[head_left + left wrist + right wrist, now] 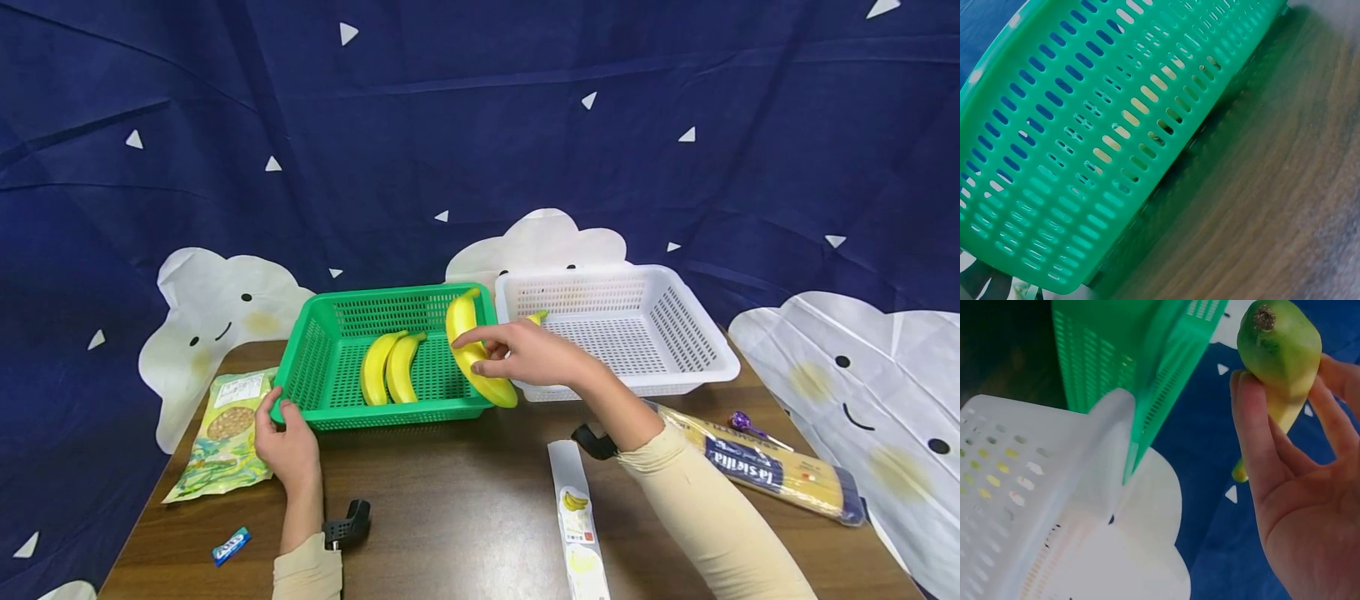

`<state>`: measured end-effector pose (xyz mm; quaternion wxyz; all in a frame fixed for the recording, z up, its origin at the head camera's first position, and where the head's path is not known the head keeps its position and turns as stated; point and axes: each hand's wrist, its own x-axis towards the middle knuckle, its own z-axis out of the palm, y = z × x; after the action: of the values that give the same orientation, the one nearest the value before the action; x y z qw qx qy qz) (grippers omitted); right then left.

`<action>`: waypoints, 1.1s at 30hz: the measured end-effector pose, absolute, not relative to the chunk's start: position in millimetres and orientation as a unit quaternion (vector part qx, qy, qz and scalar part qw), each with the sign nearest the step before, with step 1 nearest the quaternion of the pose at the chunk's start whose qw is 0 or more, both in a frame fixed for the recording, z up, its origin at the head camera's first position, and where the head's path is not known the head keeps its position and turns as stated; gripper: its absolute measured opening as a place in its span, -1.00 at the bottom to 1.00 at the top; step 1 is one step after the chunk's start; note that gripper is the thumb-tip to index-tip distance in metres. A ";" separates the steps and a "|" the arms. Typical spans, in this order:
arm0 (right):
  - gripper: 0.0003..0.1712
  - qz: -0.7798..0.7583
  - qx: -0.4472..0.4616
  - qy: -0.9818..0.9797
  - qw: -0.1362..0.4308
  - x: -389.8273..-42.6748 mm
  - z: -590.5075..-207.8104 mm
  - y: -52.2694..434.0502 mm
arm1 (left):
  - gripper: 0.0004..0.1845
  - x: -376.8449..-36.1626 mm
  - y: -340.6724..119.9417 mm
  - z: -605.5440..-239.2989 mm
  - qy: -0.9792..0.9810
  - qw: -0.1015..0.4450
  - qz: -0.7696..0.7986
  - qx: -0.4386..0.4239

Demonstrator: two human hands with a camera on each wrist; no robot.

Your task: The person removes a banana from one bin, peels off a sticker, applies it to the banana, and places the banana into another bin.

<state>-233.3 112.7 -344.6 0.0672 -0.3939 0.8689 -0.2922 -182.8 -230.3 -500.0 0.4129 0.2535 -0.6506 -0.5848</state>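
Note:
In the head view my right hand grips a yellow banana between thumb and fingers, held above the right end of the green basket, beside the white basket. The right wrist view shows the greenish tip of this banana above the right hand. My left hand holds the green basket at its front left corner, thumb over the rim. Two more bananas lie side by side inside that basket. Behind my right hand, a green-tipped banana shows in the white basket, mostly hidden.
A green-yellow food bag lies left of the green basket, a small blue packet nearer me. Banana stickers on a strip lie at front centre. Right of my forearm are a spaghetti pack and a purple-wrapped candy.

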 end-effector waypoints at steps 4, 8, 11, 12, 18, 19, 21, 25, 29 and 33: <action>-0.57 -0.281 -0.398 0.871 0.058 -227.7 -351.5 117.0 | -0.71 -182.2 -229.8 -500.4 -0.649 0.415 -0.586 0.253; -0.58 -0.269 -0.405 0.873 0.050 -219.9 -358.6 122.8 | -0.72 -181.8 -228.5 -502.2 -0.649 0.412 -0.584 0.260; -0.58 -0.264 -0.410 0.872 0.049 -212.5 -363.4 127.0 | -0.72 -181.6 -228.1 -502.7 -0.649 0.407 -0.585 0.264; -0.58 -0.263 -0.411 0.871 0.048 -210.0 -364.8 128.2 | -0.72 -181.7 -228.3 -502.6 -0.650 0.407 -0.586 0.264; -0.59 -0.269 -0.405 0.872 0.054 -197.1 -370.7 132.3 | -0.72 -182.3 -229.4 -500.2 -0.649 0.403 -0.591 0.258; -0.59 -0.269 -0.406 0.872 0.055 -195.2 -371.0 132.5 | -0.72 -182.3 -229.4 -499.8 -0.649 0.404 -0.591 0.257; -0.59 -0.273 -0.409 0.869 0.055 -191.8 -371.5 132.7 | -0.72 -182.4 -229.5 -499.4 -0.650 0.405 -0.589 0.258; -0.58 -0.271 -0.422 0.864 0.050 -185.4 -375.2 133.2 | -0.72 -182.5 -229.4 -498.8 -0.651 0.407 -0.587 0.257; -0.58 -0.261 -0.428 0.864 0.050 -178.7 -383.7 133.8 | -0.72 -182.3 -229.5 -498.0 -0.651 0.410 -0.586 0.256; -0.56 -0.255 -0.429 0.865 0.060 -169.7 -392.2 134.1 | -0.73 -182.4 -229.8 -497.7 -0.653 0.413 -0.580 0.257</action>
<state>-169.7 134.1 -392.2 0.0597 -0.4287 0.8647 -0.2550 -182.4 -229.8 -497.7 0.4135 0.2573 -0.6528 -0.5803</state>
